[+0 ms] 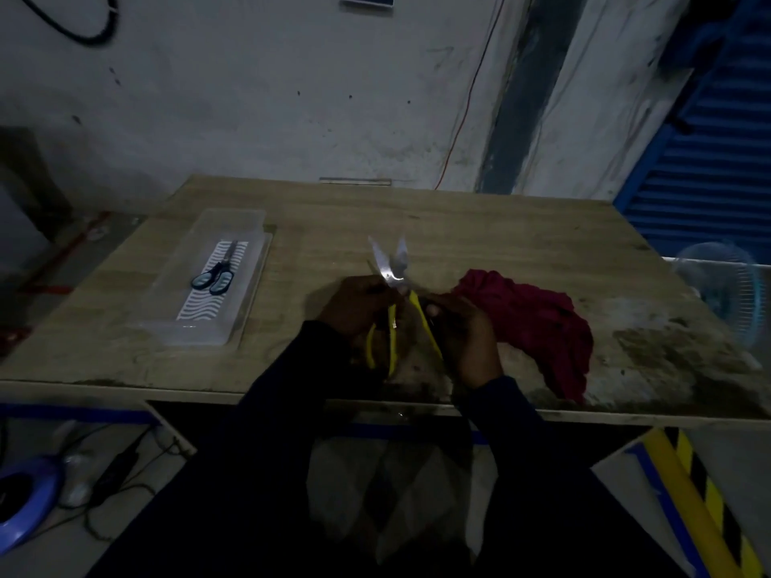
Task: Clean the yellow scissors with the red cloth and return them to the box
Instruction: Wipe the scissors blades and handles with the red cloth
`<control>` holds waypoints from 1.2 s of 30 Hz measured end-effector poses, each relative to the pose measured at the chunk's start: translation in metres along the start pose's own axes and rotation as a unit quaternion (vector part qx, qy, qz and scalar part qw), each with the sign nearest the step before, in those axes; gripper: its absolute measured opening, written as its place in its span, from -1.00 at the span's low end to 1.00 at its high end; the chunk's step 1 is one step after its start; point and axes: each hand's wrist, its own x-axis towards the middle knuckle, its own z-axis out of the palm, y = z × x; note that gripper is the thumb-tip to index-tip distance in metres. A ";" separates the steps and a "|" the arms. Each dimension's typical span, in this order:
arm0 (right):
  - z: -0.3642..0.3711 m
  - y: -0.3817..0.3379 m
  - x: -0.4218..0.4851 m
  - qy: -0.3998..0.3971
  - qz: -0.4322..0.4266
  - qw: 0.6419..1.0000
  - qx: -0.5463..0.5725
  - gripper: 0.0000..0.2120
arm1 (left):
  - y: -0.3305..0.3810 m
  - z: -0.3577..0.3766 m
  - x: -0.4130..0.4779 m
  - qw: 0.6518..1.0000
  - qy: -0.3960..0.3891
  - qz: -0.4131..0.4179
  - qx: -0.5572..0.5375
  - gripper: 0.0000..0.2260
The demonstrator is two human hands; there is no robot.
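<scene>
Gripping fingers (448, 311) round yellow scissors (392, 271)

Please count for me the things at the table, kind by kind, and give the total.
Scissors: 2 (yellow scissors, blue-handled scissors)
Cloth: 1 (red cloth)
Box: 1 (clear box)
Total: 4
</scene>
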 end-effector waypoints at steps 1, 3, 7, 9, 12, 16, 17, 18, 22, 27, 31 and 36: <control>-0.004 -0.001 0.002 0.008 -0.027 0.998 -0.062 -0.85 | -0.003 0.002 0.002 1.000 0.023 0.013 0.012 -0.92; -0.025 0.009 0.017 0.061 -0.107 0.963 -0.240 -0.81 | -0.006 0.003 0.003 0.998 0.061 0.004 0.023 -0.91; -0.069 0.035 0.048 0.011 0.010 0.843 -0.538 -0.59 | -0.012 -0.002 0.001 0.996 0.087 -0.018 0.006 -0.90; -0.066 0.030 0.048 -0.050 0.026 0.797 -0.601 -0.69 | -0.014 -0.003 0.003 0.996 0.085 -0.018 0.014 -0.89; -0.062 0.003 0.050 -0.015 -0.010 0.834 -0.551 -0.70 | -0.018 -0.003 0.008 0.997 0.075 -0.030 -0.019 -0.88; -0.067 -0.033 0.057 0.128 0.050 0.979 -0.148 -0.72 | -0.025 -0.007 0.006 0.992 0.050 -0.072 -0.088 -0.87; -0.069 -0.036 0.059 0.126 0.071 0.981 -0.133 -0.71 | -0.025 -0.009 0.006 0.992 0.045 -0.076 -0.094 -0.87; -0.069 -0.040 0.060 0.116 0.082 0.979 -0.148 -0.70 | -0.026 -0.010 0.006 0.991 0.040 -0.077 -0.099 -0.87; -0.068 -0.050 0.061 0.160 -0.019 0.937 -0.308 -0.71 | -0.027 -0.008 0.004 0.991 0.024 -0.082 -0.108 -0.87; -0.067 -0.040 0.075 0.064 0.071 0.940 -0.329 -0.63 | -0.028 -0.010 0.002 0.993 0.012 -0.065 -0.096 -0.87; -0.070 -0.054 0.076 0.078 0.076 0.973 -0.205 -0.66 | -0.033 -0.015 0.002 0.992 -0.013 -0.059 -0.115 -0.89; -0.061 -0.060 0.071 0.011 0.227 0.967 -0.113 -0.50 | -0.032 -0.009 0.008 0.996 -0.006 -0.044 -0.078 -0.91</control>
